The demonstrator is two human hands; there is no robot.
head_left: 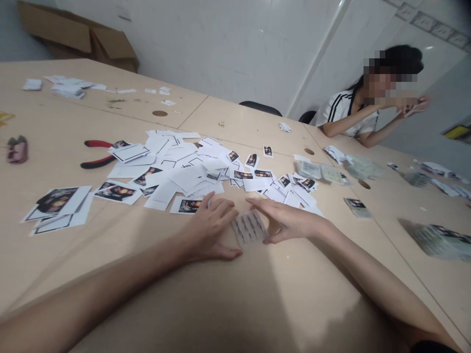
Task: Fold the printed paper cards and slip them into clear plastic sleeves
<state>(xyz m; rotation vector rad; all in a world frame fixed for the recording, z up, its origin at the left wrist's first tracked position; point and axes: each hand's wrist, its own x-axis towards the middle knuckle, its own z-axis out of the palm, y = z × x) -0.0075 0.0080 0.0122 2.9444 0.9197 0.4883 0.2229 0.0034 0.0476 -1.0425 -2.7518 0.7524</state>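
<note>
Left hand (210, 229) and right hand (289, 220) curved wide, a clear moulded plastic tray (250, 228) close between the hands.

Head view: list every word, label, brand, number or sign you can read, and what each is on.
None can be read.
Printed cards: dark printed panels, lettering too blurred.
Labelled packs at right: too small and blurred.
Clear tray: no lettering visible.
</note>
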